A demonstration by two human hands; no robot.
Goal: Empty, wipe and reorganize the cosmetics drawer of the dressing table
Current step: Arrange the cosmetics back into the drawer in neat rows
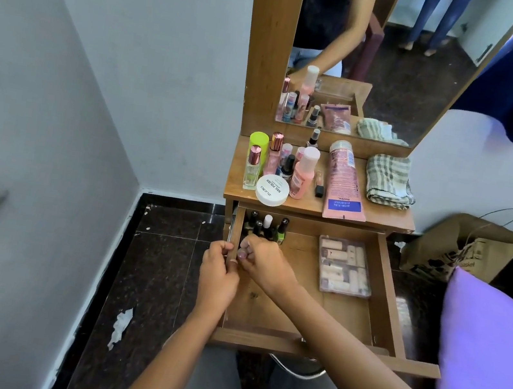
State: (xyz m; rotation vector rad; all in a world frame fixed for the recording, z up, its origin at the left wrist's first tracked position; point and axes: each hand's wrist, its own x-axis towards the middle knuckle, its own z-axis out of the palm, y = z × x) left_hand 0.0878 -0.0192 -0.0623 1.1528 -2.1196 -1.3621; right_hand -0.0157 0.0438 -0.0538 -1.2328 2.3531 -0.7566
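Drawer (391, 295) open | nail polishes (265, 226) just beyond hands (238, 264)

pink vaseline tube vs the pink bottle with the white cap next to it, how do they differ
The Vaseline tube lies flat on the dressing table top, its flat blue-banded end toward the drawer; the pink bottle stands upright. The tube is clearly the longer and bulkier of the two. The tube carries dense print and a blue band, while the bottle shows only a faint label. Both are pink, sit on the tabletop outside the drawer, and neither hand touches them.
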